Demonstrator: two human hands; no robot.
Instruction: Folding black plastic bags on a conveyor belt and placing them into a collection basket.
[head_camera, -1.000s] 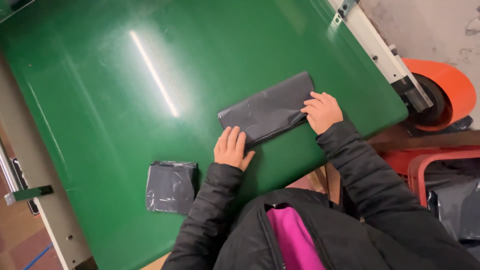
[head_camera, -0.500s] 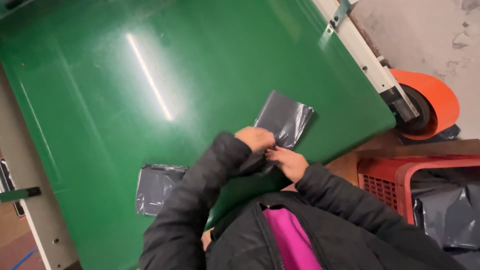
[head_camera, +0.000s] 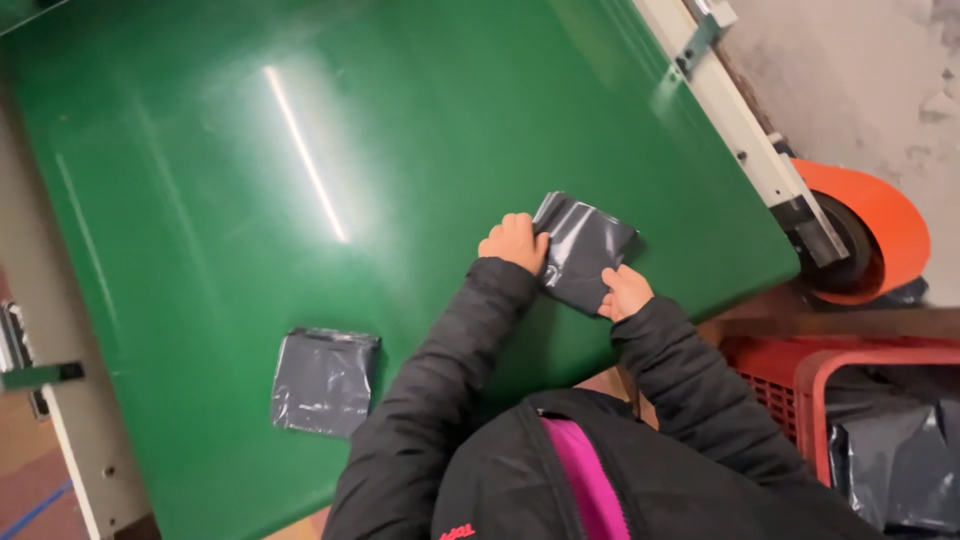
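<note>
A dark grey plastic bag (head_camera: 585, 250), folded to a small rectangle, lies on the green surface (head_camera: 300, 150) near its right edge, tilted diagonally.

Left hand (head_camera: 514, 241): set on the bag's upper-left edge, fingers curled and pressed together onto the film. Right hand (head_camera: 625, 292): at the lower-right corner, fingers curled over the edge; whether the film is pinched or only pressed cannot be told.

Handling, as judged: thin film, very light, soft and limp, no stiffness of its own. The sheen and creases suggest a slippery skin; folded layers are likely to slide on one another and on the smooth surface. Not fragile, though it may spring open if let go. Best taken at opposite edges or corners, as it is held now, with the layers pinched through together; a flat palm on the middle would keep the fold down.

A second folded bag (head_camera: 325, 381) lies apart, lower left, untouched. An orange roll (head_camera: 875, 215) sits beyond the surface's right end; a red crate (head_camera: 850, 385) with more grey film stands at lower right.
</note>
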